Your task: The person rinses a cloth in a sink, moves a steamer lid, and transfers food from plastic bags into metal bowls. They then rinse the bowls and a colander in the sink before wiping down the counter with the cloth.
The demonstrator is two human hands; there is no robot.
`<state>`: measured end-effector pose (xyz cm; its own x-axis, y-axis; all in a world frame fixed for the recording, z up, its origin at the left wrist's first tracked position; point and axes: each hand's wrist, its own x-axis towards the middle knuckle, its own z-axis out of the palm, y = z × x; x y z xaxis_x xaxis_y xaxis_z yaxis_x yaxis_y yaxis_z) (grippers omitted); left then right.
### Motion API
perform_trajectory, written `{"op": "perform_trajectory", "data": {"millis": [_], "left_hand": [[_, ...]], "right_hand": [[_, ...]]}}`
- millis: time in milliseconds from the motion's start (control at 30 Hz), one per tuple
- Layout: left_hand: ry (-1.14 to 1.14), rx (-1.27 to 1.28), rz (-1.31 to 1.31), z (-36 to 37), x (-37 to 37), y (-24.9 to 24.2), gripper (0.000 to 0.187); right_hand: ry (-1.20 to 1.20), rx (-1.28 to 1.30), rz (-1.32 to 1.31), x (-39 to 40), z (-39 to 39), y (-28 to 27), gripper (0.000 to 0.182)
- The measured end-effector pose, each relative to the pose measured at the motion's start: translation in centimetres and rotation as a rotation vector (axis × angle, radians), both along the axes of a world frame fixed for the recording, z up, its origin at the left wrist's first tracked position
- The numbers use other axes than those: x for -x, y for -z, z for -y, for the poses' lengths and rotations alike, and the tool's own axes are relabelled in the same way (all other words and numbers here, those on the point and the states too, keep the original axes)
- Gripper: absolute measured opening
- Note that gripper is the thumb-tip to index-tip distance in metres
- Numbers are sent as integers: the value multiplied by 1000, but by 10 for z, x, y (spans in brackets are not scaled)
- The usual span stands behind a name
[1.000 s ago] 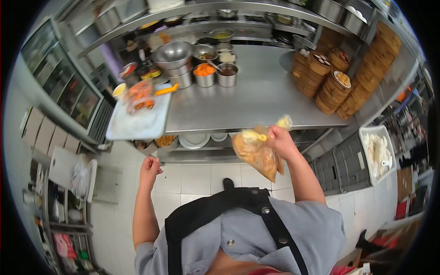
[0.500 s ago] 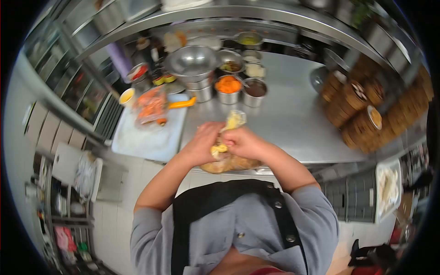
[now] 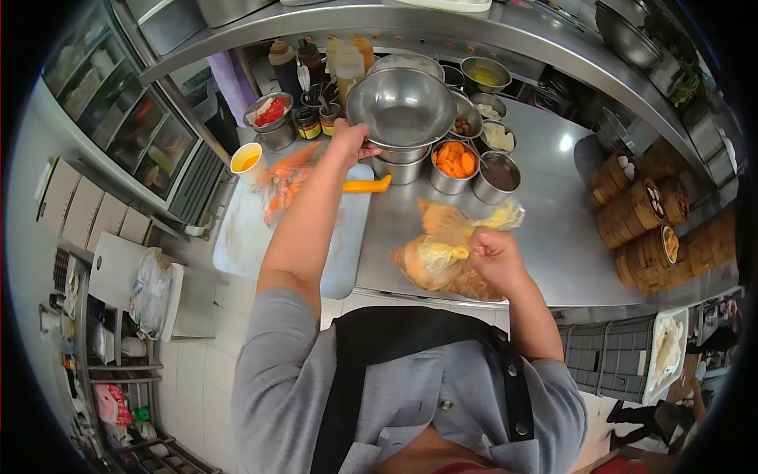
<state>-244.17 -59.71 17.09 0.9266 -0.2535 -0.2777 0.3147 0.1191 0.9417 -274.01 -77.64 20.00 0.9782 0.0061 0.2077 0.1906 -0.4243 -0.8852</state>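
Note:
My left hand reaches forward and grips the near left rim of a wide metal bowl, fingers under the edge. The bowl overlaps the metal pot below it in this view. Closed in a fist, my right hand is at the side of a clear plastic bag of orange-brown food, with yellow showing at its gathered part. The bag rests at the counter's front edge, its loose end spreading beyond my fist.
A white cutting board lies left, with a bag of carrots and an orange-yellow handle. Behind stand pots of sliced carrots and dark sauce. Bamboo steamers stack up at right. A metal shelf spans overhead.
My left hand has left the plastic bag and moved forward and left to the metal bowl's rim. My right hand stays at the bag, which now lies more spread out. The view has shifted.

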Motion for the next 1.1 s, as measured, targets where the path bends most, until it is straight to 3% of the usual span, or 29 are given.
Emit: {"op": "perform_trajectory", "data": {"millis": [200,333,400,533,600,867,1100], "left_hand": [[-143,287,323,-19,27,11,23],[-153,293,434,-39,45,12,20],[-171,217,614,-49,50,22,19],[-105,132,444,-71,99,14,17],[-59,189,199,-84,115,21,18],[-543,326,190,-195,178,35,24],[-1023,73,345,-300,277,17,21]], "right_hand": [[254,-2,194,18,23,-11,27],[393,45,298,33,26,-47,30],[418,53,344,40,29,-62,31],[516,9,448,51,28,-88,32],[498,-33,448,51,21,-98,31],[155,21,232,6,-4,-58,28],[-211,-168,206,-54,-59,-30,28]]}}
